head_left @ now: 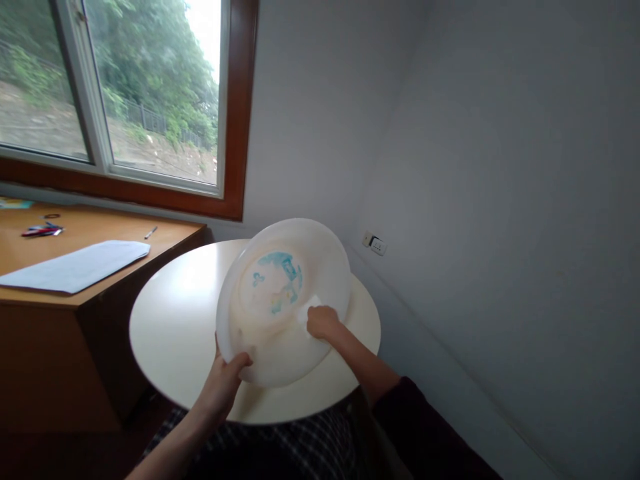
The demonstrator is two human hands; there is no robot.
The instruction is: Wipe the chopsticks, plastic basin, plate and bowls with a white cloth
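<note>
The left hand (225,379) clamps the near-left rim of a tilted plastic basin (325,257), thumb inside; the right hand (323,323) has fingers curled together around a white wipe (303,313) at the basin's right inner side. Beneath: a round white table (170,327). Far left: a wooden desk (115,223).

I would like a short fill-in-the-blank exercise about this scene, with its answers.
1. The left hand grips the basin at its rim; the ____ hand holds something white.
2. A round white ____ stands below the basin.
3. The power socket is mounted on the ____.
Missing words: right; table; wall.
</note>
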